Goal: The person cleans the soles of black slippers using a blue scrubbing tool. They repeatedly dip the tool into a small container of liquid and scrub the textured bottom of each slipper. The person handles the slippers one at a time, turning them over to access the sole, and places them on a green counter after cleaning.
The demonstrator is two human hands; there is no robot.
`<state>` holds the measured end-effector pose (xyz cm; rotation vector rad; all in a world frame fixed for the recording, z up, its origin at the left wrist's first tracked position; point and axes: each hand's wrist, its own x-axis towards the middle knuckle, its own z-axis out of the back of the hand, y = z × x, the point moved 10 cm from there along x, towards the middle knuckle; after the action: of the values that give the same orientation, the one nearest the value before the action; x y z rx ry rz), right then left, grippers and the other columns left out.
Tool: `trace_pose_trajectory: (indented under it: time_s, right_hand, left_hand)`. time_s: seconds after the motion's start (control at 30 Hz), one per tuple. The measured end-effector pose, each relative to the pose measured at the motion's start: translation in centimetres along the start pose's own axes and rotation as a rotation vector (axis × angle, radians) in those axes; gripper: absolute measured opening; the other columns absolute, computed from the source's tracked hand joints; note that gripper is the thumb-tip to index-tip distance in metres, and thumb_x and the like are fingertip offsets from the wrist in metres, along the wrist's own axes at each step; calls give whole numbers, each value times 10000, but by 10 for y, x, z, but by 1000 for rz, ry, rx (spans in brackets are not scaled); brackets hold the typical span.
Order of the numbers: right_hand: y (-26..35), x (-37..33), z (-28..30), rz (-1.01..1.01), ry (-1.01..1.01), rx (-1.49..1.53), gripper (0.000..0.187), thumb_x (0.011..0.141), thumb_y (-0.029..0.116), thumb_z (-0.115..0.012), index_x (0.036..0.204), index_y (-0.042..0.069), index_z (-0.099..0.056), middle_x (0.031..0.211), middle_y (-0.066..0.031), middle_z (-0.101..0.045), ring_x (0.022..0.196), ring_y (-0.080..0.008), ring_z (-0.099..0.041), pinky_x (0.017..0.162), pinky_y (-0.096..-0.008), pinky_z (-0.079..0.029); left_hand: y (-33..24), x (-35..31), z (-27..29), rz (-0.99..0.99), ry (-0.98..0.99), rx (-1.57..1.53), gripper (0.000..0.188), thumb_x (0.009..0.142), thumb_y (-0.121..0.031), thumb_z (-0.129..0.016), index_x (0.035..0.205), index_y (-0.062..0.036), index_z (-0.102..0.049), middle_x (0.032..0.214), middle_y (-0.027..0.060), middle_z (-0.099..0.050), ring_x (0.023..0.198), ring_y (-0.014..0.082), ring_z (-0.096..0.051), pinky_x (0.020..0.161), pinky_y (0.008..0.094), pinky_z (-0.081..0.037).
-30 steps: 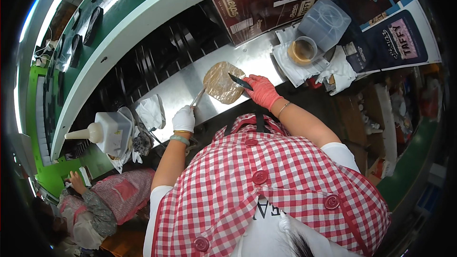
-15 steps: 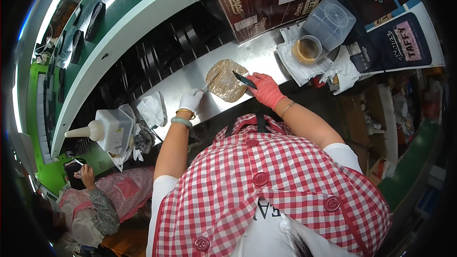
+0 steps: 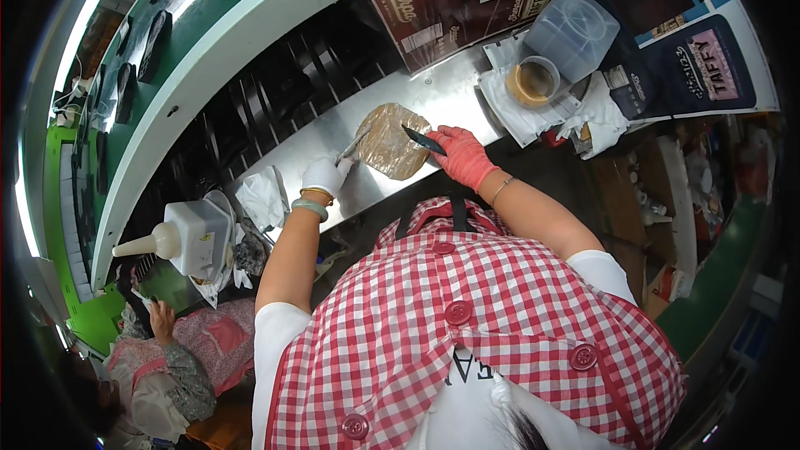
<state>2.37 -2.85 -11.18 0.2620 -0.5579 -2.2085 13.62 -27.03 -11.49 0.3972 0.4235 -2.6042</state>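
I have my right hand point(image 3: 464, 157) pinching 1 black strip point(image 3: 423, 139) over the brown pad point(image 3: 388, 148) on the metal ledge point(image 3: 457, 87), left hand point(image 3: 327, 175) gripping a thin tool point(image 3: 354, 144); work seems underway, remainder unclear.

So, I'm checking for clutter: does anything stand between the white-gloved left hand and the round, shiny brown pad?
Nothing visible, except the slim grey tool in the left hand, pointing toward the pad.

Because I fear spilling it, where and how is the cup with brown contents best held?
Probably grip the cup around its outer wall, below the rim, coming from the picture's lower left: its round side looks free there, while the translucent box crowds its upper right. Keep its open top level.
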Motion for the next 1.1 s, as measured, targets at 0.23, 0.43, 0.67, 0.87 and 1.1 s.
trace_pose_trajectory:
  time_s: [0.23,0.43,0.67,0.87,1.1]
  right_hand:
    - [10,0,7,29,-23,2,442,794,302,-613,1196,127,-552,1212,-158,-547,1103,-323,-508,975,-399,-355]
    - [3,-1,4,37,-38,-4,442,792,307,-616,1190,126,-552,1207,-161,-548,1098,-329,-511,976,-403,-356]
    - [4,1,-1,38,8,12,439,803,309,-604,1200,132,-542,1226,-157,-536,1127,-325,-493,985,-401,-349]
    - [4,1,-1,32,14,-17,449,809,307,-597,1217,134,-531,1242,-152,-528,1147,-314,-487,994,-404,-339]
    - [0,0,-3,33,22,-17,455,813,311,-585,1222,123,-527,1236,-154,-533,1159,-295,-483,1008,-406,-330]
  left_hand:
    - [52,25,-62,90,279,-458,375,896,-369,-470,811,-43,-635,668,96,-611,605,221,-584,589,340,-452]
    - [-1,9,-7,-49,-91,101,323,901,-328,-452,851,-73,-644,798,154,-647,720,325,-625,685,428,-482]
    - [-6,17,-2,-105,-142,309,305,909,-325,-442,878,-91,-635,820,167,-638,776,362,-615,690,457,-485]
    - [9,28,1,-167,-133,-60,373,894,-396,-468,833,-71,-641,734,149,-633,732,303,-633,647,398,-483]
    - [32,33,-47,257,382,-721,371,889,-392,-535,807,-49,-649,639,-7,-568,575,113,-549,500,246,-418]
